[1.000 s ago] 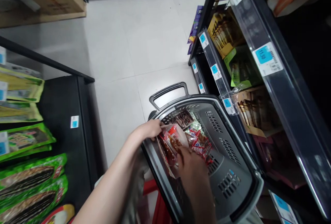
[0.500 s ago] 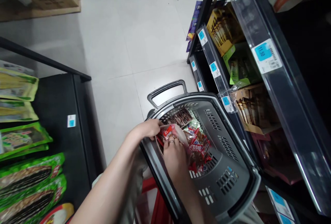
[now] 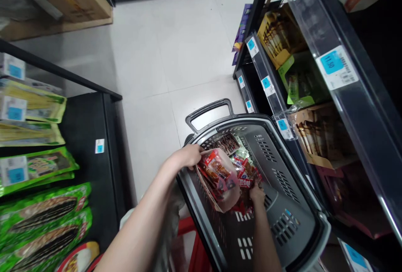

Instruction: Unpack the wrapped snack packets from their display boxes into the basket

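Observation:
In the head view, my left hand (image 3: 190, 155) is closed on the far left corner of an open cardboard display box (image 3: 228, 208) of red snack packets (image 3: 220, 166). The box sits tilted inside a grey shopping basket (image 3: 298, 238). Lower right of it, my right hand (image 3: 258, 194) reaches into the basket, its fingers closed on loose red snack packets (image 3: 246, 175); the fingertips are partly hidden. A brown packet (image 3: 228, 143) and a pale green packet (image 3: 243, 151) lie beyond them.
Shelves with price tags (image 3: 336, 66) and snack boxes (image 3: 281, 37) rise close on the right. Green snack bags (image 3: 47, 209) fill a black shelf at left. A cardboard carton (image 3: 84, 3) stands far left. The basket handle (image 3: 209, 110) points towards the tiled floor (image 3: 176, 41).
My right hand has left the display box and moved right to the loose red packets. The box's contents are now uncovered. My left hand keeps its hold; the view has shifted slightly.

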Demonstrator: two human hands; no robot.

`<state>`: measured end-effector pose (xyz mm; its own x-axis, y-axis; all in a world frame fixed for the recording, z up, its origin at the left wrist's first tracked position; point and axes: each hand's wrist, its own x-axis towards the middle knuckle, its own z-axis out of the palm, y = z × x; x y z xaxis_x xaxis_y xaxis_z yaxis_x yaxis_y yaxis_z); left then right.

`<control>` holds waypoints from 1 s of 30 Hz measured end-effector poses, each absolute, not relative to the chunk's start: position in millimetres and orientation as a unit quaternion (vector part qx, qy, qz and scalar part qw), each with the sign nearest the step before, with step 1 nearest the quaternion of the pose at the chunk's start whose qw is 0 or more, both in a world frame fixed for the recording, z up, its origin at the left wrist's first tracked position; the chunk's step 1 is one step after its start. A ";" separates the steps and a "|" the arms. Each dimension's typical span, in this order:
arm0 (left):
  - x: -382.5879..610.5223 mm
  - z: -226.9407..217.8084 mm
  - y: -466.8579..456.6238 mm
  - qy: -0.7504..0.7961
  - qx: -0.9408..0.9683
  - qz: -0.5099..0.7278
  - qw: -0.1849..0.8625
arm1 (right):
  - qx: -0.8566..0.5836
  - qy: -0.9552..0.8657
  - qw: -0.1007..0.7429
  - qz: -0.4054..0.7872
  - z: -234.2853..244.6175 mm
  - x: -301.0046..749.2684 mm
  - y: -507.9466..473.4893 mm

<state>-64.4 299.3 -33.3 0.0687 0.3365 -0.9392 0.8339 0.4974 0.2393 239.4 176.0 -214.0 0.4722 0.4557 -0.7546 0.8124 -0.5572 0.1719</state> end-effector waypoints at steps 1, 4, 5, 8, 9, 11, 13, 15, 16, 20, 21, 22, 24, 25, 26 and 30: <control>-64.0 -33.2 299.4 0.648 0.451 -0.215 0.575 | 0.815 0.387 0.273 -0.335 -221.4 237.6 170.5; -63.0 -32.2 300.1 0.647 0.448 -0.212 0.579 | 0.820 0.382 0.286 -0.316 -228.0 231.6 161.8; -62.7 -31.9 300.4 0.647 0.448 -0.211 0.580 | 0.825 0.379 0.288 -0.305 -226.1 231.2 161.8; -62.6 -31.0 300.7 0.647 0.445 -0.207 0.583 | 0.834 0.371 0.291 -0.286 -208.7 238.6 166.7; -62.7 -30.8 300.7 0.648 0.445 -0.207 0.583 | 0.832 0.370 0.293 -0.291 -197.9 243.6 168.3; -62.9 -30.7 300.4 0.647 0.446 -0.207 0.583 | 0.823 0.373 0.297 -0.310 -167.8 255.3 169.8; -63.1 -30.6 299.9 0.645 0.448 -0.208 0.584 | 0.816 0.391 0.274 -0.325 -128.1 264.3 169.3; -63.1 -30.1 299.5 0.642 0.450 -0.209 0.584 | 0.817 0.432 0.170 -0.342 -85.8 264.1 170.1; -63.1 -29.6 299.3 0.641 0.452 -0.210 0.584 | 0.813 0.458 0.089 -0.347 -66.7 259.2 171.9; -63.6 -26.4 299.9 0.638 0.461 -0.210 0.580 | 0.707 0.607 -0.154 -0.329 -25.2 211.4 191.2; -63.8 -25.5 300.2 0.636 0.463 -0.210 0.581 | 0.670 0.645 -0.163 -0.328 -24.4 196.5 197.3; -64.0 -24.8 300.6 0.633 0.465 -0.209 0.582 | 0.636 0.678 -0.155 -0.334 -26.5 182.1 202.8; -64.1 -23.8 301.2 0.628 0.472 -0.204 0.584 | 0.591 0.722 -0.104 -0.346 -35.2 156.9 210.8; -64.0 -23.6 301.5 0.625 0.476 -0.201 0.585 | 0.580 0.735 -0.066 -0.345 -39.7 146.4 213.0; -64.0 -23.7 301.7 0.623 0.479 -0.197 0.587 | 0.575 0.745 -0.027 -0.337 -43.3 137.0 214.0; -64.9 -26.2 302.0 0.623 0.485 -0.186 0.585 | 0.558 0.773 0.078 -0.291 -42.7 107.5 210.3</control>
<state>-64.9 302.0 -26.2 0.1539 0.3874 -0.9090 0.8217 0.4607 0.3354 107.5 210.3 -42.7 -0.3659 0.8172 -0.4454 0.9080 0.2087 -0.3632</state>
